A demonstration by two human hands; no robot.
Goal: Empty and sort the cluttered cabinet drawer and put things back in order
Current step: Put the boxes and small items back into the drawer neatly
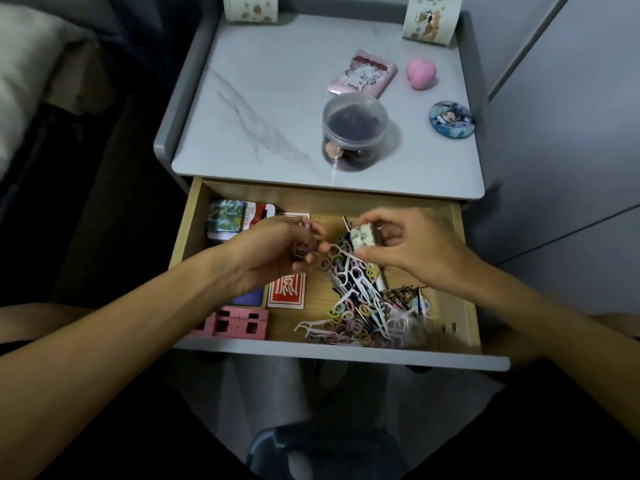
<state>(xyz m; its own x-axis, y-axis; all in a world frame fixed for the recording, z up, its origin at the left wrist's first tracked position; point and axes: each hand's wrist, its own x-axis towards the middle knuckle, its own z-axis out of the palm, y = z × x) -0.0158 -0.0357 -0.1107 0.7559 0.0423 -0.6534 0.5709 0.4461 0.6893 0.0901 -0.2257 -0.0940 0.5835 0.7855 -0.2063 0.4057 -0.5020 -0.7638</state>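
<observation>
The wooden drawer [194, 220] of a grey bedside cabinet is pulled out below me. A tangled heap of pastel hair ties and white floss picks [349, 306] fills its middle and right. My left hand [273, 258] hovers over the heap's upper end, fingers curled around a few small hair ties. My right hand [412, 251] pinches a small patterned block [362, 237] just above the heap. Black hairpins [403, 294] lie at the right. Red card boxes [286, 292], a leafy green tin [225, 216] and pink blocks [239, 322] sit at the left.
On the marble-look cabinet top [263, 98] stand a clear lidded jar [353, 133], a pink packet [363, 72], a pink heart-shaped object [421, 72], a round blue badge [452, 117] and two patterned cups [433, 19] at the back. A bed lies to the left.
</observation>
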